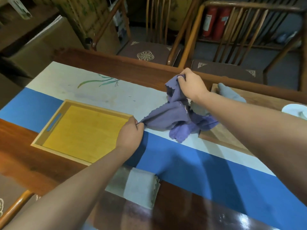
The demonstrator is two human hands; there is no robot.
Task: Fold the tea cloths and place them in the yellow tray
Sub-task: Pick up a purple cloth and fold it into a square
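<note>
The left hand (131, 131) pinches one corner of the purple tea cloth (172, 118) low at the tray's 3 o'clock edge, while the right hand (191, 85) grips another corner raised at about 1 o'clock from it, apparently to draw the crumpled cloth taut and flat before a first fold. The yellow tray (79, 130) lies bare at 9 o'clock of the left hand, within easy reach; a folded grey cloth (141, 186) rests on the table runner (191, 163) at 6 o'clock, not yet in it.
</note>
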